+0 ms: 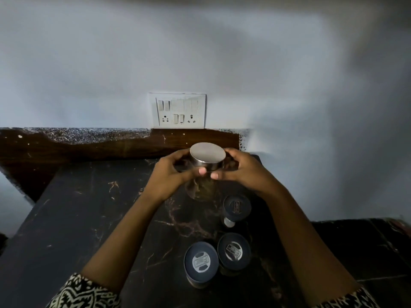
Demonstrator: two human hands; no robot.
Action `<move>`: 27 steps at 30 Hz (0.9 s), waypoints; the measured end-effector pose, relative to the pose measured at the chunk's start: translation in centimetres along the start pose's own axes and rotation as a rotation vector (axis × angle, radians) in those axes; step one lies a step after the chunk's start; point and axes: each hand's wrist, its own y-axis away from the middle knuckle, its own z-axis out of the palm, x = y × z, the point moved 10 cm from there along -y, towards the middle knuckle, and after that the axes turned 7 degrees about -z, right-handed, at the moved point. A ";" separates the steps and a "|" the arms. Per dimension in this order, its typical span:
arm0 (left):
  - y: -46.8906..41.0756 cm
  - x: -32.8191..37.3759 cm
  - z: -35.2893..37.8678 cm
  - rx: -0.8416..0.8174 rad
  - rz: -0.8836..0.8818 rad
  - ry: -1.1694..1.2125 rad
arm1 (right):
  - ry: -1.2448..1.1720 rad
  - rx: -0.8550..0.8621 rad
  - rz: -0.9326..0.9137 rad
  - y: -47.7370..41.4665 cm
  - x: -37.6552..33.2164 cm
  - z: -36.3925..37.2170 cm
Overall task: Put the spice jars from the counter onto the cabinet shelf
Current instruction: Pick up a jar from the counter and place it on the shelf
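A clear glass jar with a flat silver lid (208,155) is held between both hands above the black counter (89,218). My left hand (171,174) grips its left side and my right hand (242,170) its right side, thumbs under the lid's rim. Three spice jars with dark blue lids stand on the counter nearer to me: one (236,207) just below the right hand, and two side by side, the left (200,261) and the right (234,251). No cabinet shelf is in view.
A white switch and socket plate (178,111) is on the pale wall behind the counter. A brown wooden backsplash (89,145) runs along the counter's far edge. The counter continues to the right (367,252) at a corner.
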 end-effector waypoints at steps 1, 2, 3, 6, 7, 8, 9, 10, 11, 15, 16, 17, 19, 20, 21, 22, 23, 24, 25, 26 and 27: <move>-0.1 1.7 -0.4 0.010 0.027 0.037 | -0.019 0.022 -0.029 0.0 -1.4 -0.9; 0.0 2.5 -0.7 0.013 0.032 0.078 | -0.044 0.032 -0.045 0.1 -2.1 -1.3; 0.0 3.7 -1.0 0.020 0.041 0.115 | -0.071 0.045 -0.068 0.0 -3.1 -1.9; -0.1 6.5 -1.8 0.043 0.048 0.235 | -0.130 0.065 -0.138 0.4 -5.5 -3.2; -0.2 7.6 -2.0 0.047 0.049 0.287 | -0.144 0.065 -0.165 0.5 -6.4 -3.7; -0.3 8.2 -2.0 0.044 0.041 0.326 | -0.165 0.044 -0.179 0.6 -6.8 -3.6; -0.4 9.0 -2.0 0.042 0.041 0.352 | -0.186 0.023 -0.188 0.6 -7.1 -3.5; -0.4 9.7 -1.9 0.045 0.044 0.369 | -0.198 0.012 -0.202 0.6 -7.4 -3.4; -0.4 10.3 -1.9 0.048 0.050 0.380 | -0.205 0.015 -0.219 0.7 -7.8 -3.5; -0.8 11.0 -1.6 0.081 -0.004 0.300 | -0.226 0.116 -0.230 0.6 -8.4 -4.7; -1.0 11.4 -1.4 0.088 0.003 0.195 | -0.230 0.150 -0.234 0.6 -8.5 -5.1; -1.0 11.7 -1.1 0.088 0.020 0.075 | -0.215 0.189 -0.243 0.6 -8.6 -5.4; -1.0 12.4 -0.4 0.102 0.049 -0.086 | -0.122 0.276 -0.276 0.7 -9.0 -5.8; -0.9 12.8 -0.2 0.121 0.054 -0.107 | -0.071 0.316 -0.291 0.8 -9.2 -5.8; -0.9 13.1 -0.1 0.139 0.058 -0.105 | -0.028 0.346 -0.305 0.9 -9.4 -5.8; -1.0 13.4 -0.1 0.142 0.058 -0.088 | -0.006 0.358 -0.308 1.0 -9.6 -5.9; -1.1 13.7 -0.2 0.136 0.057 -0.062 | -0.010 0.353 -0.305 1.1 -9.6 -6.0; -1.3 14.0 -0.4 0.117 0.048 -0.034 | -0.051 0.329 -0.296 1.0 -9.6 -6.3; -1.4 14.1 -0.6 0.094 0.039 0.003 | -0.127 0.284 -0.286 1.0 -9.6 -6.5; -1.5 14.1 -0.8 0.063 0.022 0.063 | -0.218 0.220 -0.274 1.0 -9.6 -6.5; -1.7 13.9 -0.8 0.025 0.000 0.153 | -0.294 0.147 -0.260 0.9 -9.5 -6.4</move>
